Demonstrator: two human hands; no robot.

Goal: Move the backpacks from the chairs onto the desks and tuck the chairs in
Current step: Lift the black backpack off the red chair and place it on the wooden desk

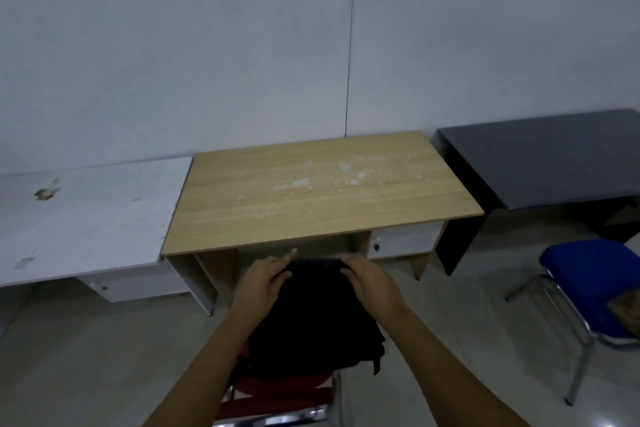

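While sitting on a red chair (277, 388) in front of the wooden counter (311, 191), sagging a little, black backpack (311, 315), its top edge lying just short of that counter's front edge. Standing at far left against the wall, white counter (86, 215), stained in a few spots, with a drawer (114, 289) showing below. Pressing on the backpack's upper left side, left hand (265, 279), fingers spread and curling onto the fabric, gripping the top corner. Showing pale blotches across the middle of the wooden counter's top, nothing resting on it. Gripping the backpack's upper right side, right hand (372, 282), thumb lying along the top edge; how firmly either hand is closing on the fabric, hard telling in the dim light. Sitting under the wooden counter's right end, white drawer with a lock (403, 241). Standing further right, dark grey counter (554, 163). Standing out from it, blue chair (588, 281) with metal legs, something brownish (627, 314) lying at its right edge, too cut off for naming.
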